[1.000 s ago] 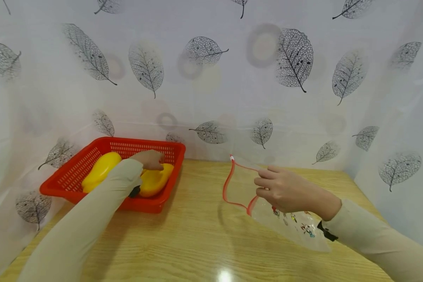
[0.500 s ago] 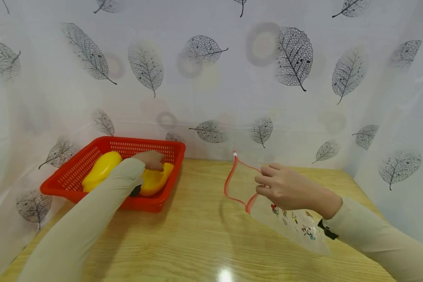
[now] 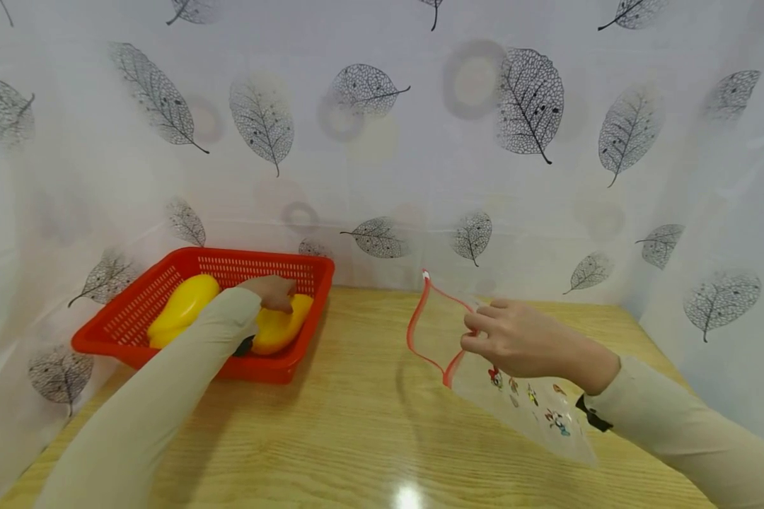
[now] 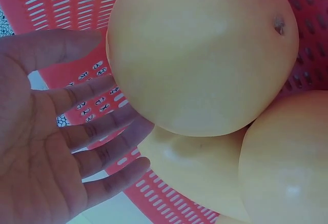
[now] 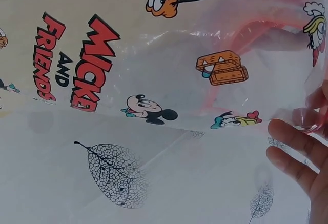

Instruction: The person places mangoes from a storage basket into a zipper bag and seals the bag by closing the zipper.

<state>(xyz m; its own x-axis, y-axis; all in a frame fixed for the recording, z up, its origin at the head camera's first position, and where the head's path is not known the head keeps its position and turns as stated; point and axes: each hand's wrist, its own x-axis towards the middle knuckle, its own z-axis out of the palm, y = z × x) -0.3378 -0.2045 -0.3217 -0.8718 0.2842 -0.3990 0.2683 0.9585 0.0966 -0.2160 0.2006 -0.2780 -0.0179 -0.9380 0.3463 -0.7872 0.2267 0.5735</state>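
Note:
My left hand (image 3: 272,291) reaches into a red plastic basket (image 3: 261,369) on the left of the table. In the left wrist view its fingers (image 4: 110,152) lie nearly straight beside a big smooth yellow mango-like fruit (image 4: 200,55), the tips at or just touching its side. Two more yellow fruits show under and beside that one. On the right, my right hand (image 3: 516,339) pinches the rim of a clear zip bag (image 3: 516,406) with red edging. The bag's mouth gapes toward the basket. Cartoon prints cover the bag (image 5: 154,65) in the right wrist view.
Another yellow fruit (image 3: 184,307) lies at the basket's left side. Pale wood tabletop (image 3: 344,438) stretches between basket and bag. A white leaf-patterned curtain (image 3: 395,177) hangs behind and at both sides.
The bag's upper corner has risen slightly and shifted a little right, and its mouth has changed shape slightly. The left hand has hardly moved in the basket.

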